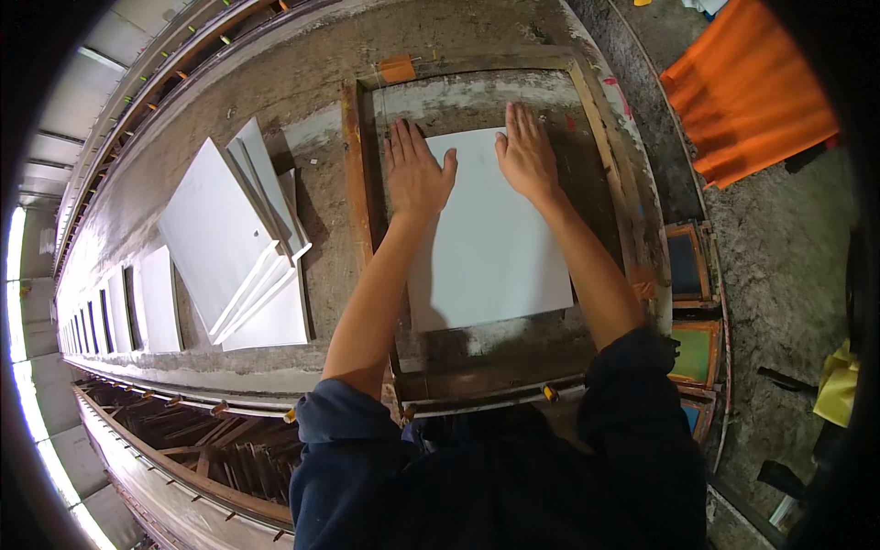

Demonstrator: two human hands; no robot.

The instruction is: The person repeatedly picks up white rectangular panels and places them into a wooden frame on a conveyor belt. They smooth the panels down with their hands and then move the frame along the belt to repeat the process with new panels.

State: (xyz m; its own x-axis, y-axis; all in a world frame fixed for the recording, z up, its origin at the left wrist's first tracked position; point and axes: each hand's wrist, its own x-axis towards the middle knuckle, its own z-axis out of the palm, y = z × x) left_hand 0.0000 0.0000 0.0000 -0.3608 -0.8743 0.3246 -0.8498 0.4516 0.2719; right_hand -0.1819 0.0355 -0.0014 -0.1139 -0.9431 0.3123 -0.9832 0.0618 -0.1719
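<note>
A white rectangular sheet or thin board [492,252] lies flat inside a worn wooden frame [356,183] on the long table. My left hand [419,174] is open beside the sheet's far left corner, fingers stretched forward and thumb at its edge. At the far right corner, my right hand [530,160] lies open with its palm down, partly over the sheet's edge. Both hands grip nothing. Whether each palm presses down cannot be made out. Strips of orange tape [397,69] sit on the frame's far bar.
Left of the frame is a loose, fanned pile of white boards [215,225]. A row of white sheets [158,298] runs farther along the table [302,82]. Orange cloth [747,92] hangs at the right. Small framed screens [694,353] stand beside the table's right end.
</note>
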